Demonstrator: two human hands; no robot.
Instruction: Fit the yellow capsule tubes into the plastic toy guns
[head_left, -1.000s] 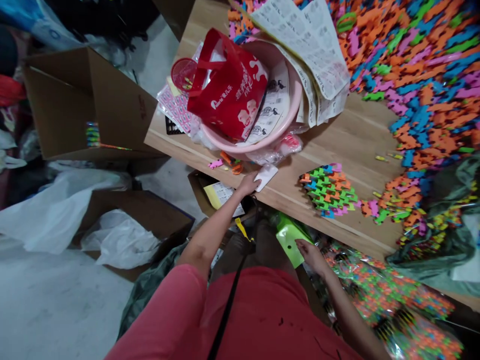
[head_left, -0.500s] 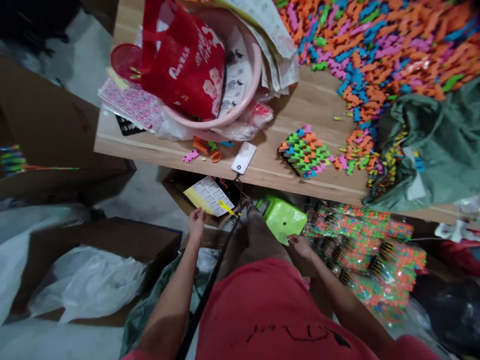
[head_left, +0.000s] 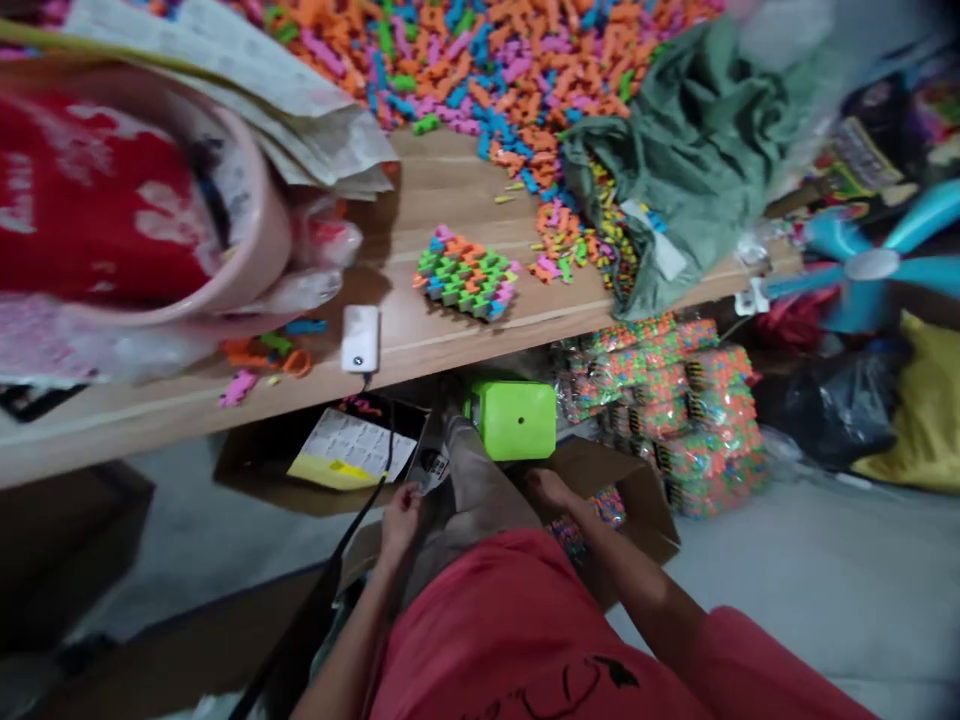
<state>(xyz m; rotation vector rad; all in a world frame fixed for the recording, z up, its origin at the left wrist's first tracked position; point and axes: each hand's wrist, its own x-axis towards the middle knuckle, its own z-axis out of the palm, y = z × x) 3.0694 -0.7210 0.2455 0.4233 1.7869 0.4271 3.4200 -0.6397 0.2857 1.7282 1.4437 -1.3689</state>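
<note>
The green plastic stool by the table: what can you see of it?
The green plastic stool is bright lime and glossy, with a squarish, round-cornered top pierced by one small central hole. It sits just below the wooden table edge, beside the person's leg. The person's right hand is near it, not touching.

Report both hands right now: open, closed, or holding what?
Left hand: fingers partly curled; cannot tell whether it holds anything.
Right hand: open, holding nothing that shows.

lime-green stool [head_left: 514,420] and toy pieces [head_left: 450,70] in orange, blue, pink, green.
</note>
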